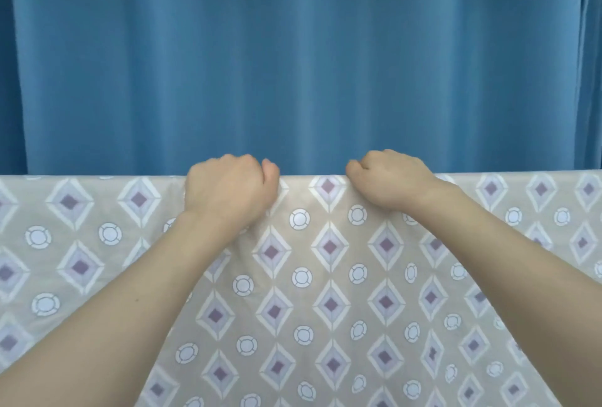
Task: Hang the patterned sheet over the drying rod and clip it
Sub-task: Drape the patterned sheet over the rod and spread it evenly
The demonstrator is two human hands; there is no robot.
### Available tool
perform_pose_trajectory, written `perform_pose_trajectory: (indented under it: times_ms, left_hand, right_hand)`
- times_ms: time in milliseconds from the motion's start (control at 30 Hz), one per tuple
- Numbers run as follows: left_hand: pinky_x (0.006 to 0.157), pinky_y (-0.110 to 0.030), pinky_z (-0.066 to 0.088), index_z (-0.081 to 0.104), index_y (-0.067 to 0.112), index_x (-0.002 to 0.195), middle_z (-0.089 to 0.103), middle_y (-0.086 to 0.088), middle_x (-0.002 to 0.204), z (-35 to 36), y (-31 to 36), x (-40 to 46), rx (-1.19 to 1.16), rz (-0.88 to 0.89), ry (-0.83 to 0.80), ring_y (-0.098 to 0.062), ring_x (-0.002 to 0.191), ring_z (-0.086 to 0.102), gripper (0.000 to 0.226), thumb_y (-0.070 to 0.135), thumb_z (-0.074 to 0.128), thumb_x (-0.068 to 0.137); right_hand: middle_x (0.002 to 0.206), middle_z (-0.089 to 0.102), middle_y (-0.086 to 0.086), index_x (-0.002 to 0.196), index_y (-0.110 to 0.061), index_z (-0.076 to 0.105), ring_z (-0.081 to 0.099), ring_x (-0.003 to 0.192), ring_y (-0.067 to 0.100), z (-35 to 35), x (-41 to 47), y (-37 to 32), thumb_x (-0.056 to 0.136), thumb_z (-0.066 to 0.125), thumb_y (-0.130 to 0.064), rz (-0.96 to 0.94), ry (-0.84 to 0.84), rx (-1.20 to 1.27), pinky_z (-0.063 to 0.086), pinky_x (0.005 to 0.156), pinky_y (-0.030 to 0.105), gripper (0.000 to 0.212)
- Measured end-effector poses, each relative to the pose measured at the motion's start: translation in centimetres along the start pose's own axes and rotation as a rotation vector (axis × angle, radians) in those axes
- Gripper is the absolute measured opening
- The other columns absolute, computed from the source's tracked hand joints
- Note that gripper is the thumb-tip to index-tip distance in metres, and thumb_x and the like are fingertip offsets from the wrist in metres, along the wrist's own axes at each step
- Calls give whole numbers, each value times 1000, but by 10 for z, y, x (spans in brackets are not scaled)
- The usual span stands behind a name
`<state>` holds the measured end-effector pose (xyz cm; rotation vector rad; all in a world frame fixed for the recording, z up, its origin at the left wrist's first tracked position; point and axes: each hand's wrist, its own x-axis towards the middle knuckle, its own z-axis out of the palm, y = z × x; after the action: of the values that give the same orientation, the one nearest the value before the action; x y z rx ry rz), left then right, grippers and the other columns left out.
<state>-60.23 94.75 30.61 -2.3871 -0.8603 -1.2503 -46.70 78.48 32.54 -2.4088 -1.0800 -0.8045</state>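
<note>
A: Where are the hands?

B: Both sit on the top fold. The left hand [228,188] is curled over the edge at about 11 o'clock from the frame centre's lower half, fingers wrapped down behind, gripping the patterned sheet [329,292]. The right hand [387,178] does likewise at 1 o'clock, knuckles up, fingers hooked over the fold.

A: And the sheet?

B: It hangs toward 6 o'clock from the hands, filling the lower half. Its top fold runs straight from 9 to 3 o'clock, so the long axis lies crosswise. The rod itself is hidden beneath the fold; I judge the sheet is already draped over it.

A: Which hand is nearer the middle?

B: Neither clearly; they stand a little apart, either side of centre. No clip is in view.

A: The room?

B: A blue curtain [293,58] hangs at 12 o'clock, behind everything.
</note>
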Motion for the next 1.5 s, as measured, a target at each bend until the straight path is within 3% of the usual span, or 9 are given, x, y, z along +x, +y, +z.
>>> perform_pose_trajectory:
  times_ms: [167,267,333,467,667,833,1100,1367,1500]
  left_hand:
    - [64,-33,33,50,16,73,54,-4,79,-4,-5,22,-23,19,-235,-28,78,50,36,33,25,94]
    - [66,-33,32,56,20,79,54,0,80,-7,-5,19,-141,44,-282,-26,82,51,36,36,29,96]
    - [70,-35,32,54,20,81,56,3,83,-8,-10,9,-208,58,-240,-26,86,52,36,40,29,98]
    - [86,-42,34,54,15,94,59,-5,97,-3,-37,-16,88,3,3,-31,97,53,53,51,16,99]
    - [70,-35,33,44,12,67,54,-1,70,-10,-54,-3,-1,6,-98,-25,67,47,46,31,20,100]
    - [59,-31,29,40,15,70,46,0,75,-16,-57,25,-82,7,-335,-17,67,43,32,25,23,95]
    - [76,-37,39,48,12,65,57,-9,71,5,-110,-8,80,-113,114,-28,70,47,42,30,21,92]
    - [71,-34,34,49,16,76,50,-1,79,-19,-120,23,65,-105,-337,-27,84,51,39,37,23,96]
    - [63,-33,33,50,11,71,55,-6,76,-14,-121,18,-4,-106,-203,-22,68,49,41,35,26,95]
  right_hand:
    - [72,49,1,65,-18,43,49,79,29,19,-5,-46,102,23,-36,-175,80,58,36,68,35,46]
    - [66,46,2,60,-16,41,49,74,30,21,-3,-51,100,22,-36,-96,110,-5,33,66,34,48]
    - [68,47,3,62,-14,42,49,74,30,17,0,-48,98,24,-33,-34,84,-8,34,66,34,44]
    - [79,50,3,70,-14,43,49,76,24,8,6,-47,96,23,-31,35,-81,14,33,68,34,38]
    - [75,46,3,73,-12,45,46,72,25,16,13,-83,97,26,-24,-19,-58,124,29,58,31,33]
    - [69,43,-1,65,-15,38,46,72,28,24,9,-107,100,27,-22,-93,11,78,35,67,34,36]
    - [82,49,0,73,-15,41,42,68,13,16,23,-106,97,24,-19,19,-242,116,35,68,32,30]
    - [71,47,0,67,-17,41,50,77,30,41,8,-149,103,18,-40,-286,92,60,32,65,35,49]
    - [71,38,-2,77,-15,37,47,79,29,38,15,-150,100,26,-17,-242,32,42,32,61,31,26]
